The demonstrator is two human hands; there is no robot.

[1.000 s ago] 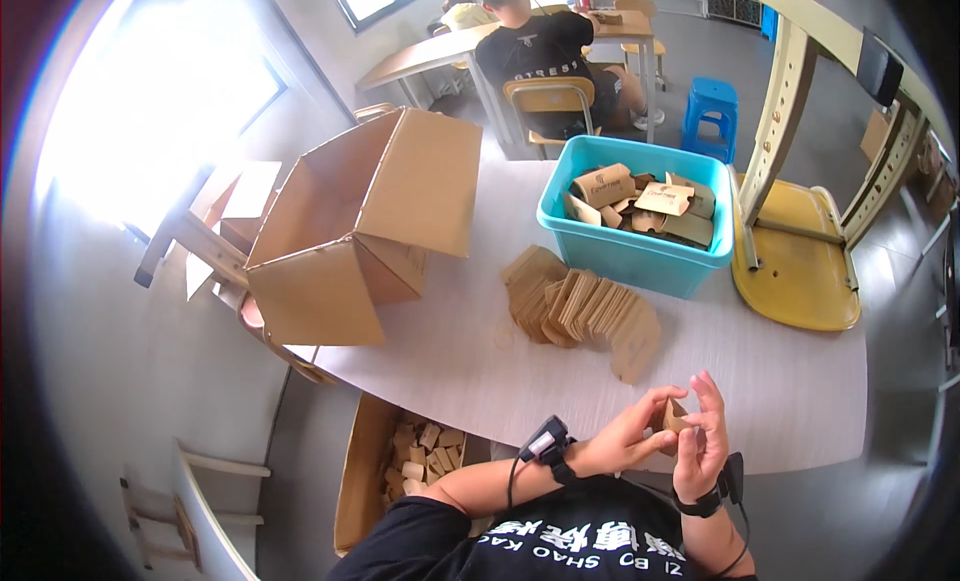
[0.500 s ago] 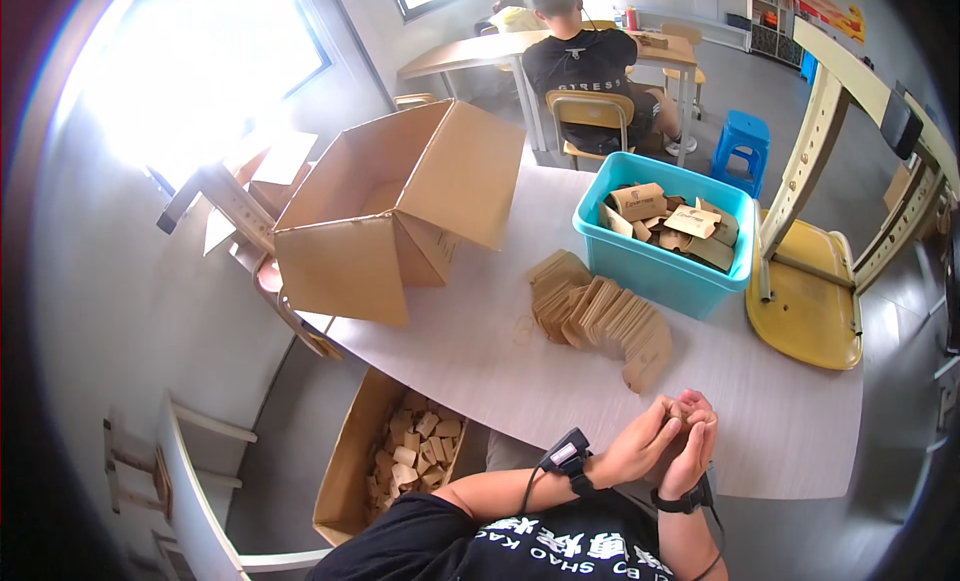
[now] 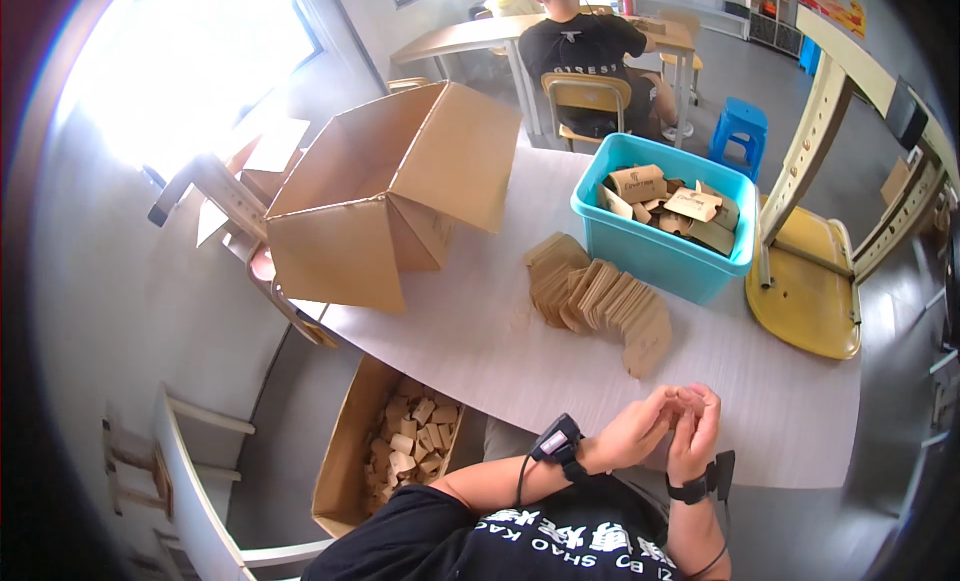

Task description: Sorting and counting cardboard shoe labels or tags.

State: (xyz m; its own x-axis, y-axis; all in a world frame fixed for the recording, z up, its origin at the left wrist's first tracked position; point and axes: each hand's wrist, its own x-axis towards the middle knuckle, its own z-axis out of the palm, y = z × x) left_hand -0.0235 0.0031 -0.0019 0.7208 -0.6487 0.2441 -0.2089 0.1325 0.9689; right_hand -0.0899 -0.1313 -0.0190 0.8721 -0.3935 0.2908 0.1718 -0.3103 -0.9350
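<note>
The pale table (image 3: 775,411) filled the middle of the view, its near edge running aslant. At its left end stood a large open cardboard box (image 3: 335,266), flaps spread. On the floor below the near edge, toward the left corner, was a carton (image 3: 338,451) of small folded card pieces (image 3: 405,446). An upturned yellow chair (image 3: 800,316) was at the far right corner, and near it, by the far edge, sat a teal bin (image 3: 650,246) heaped with folded card sleeves (image 3: 695,203). Before the bin, around the table's middle, flat brown card blanks (image 3: 605,296) lay fanned in a curve, its nearest end just beyond the hands.

The left hand (image 3: 635,436) and right hand (image 3: 697,436) met above the near edge, toward the right corner, palms inward, fingers curled and tips drawn close together. Whether they held a piece of card could not be told.

The blanks looked light, dry and fairly stiff, likely to slide over one another and to crease if squeezed across the face; each seemed best lifted singly by its edges from the near end.

The hollow between the palms was hidden, as were the bin's lower layers. The table and left forearm (image 3: 500,484) covered part of the carton, and glare washed out the window (image 3: 160,81).
</note>
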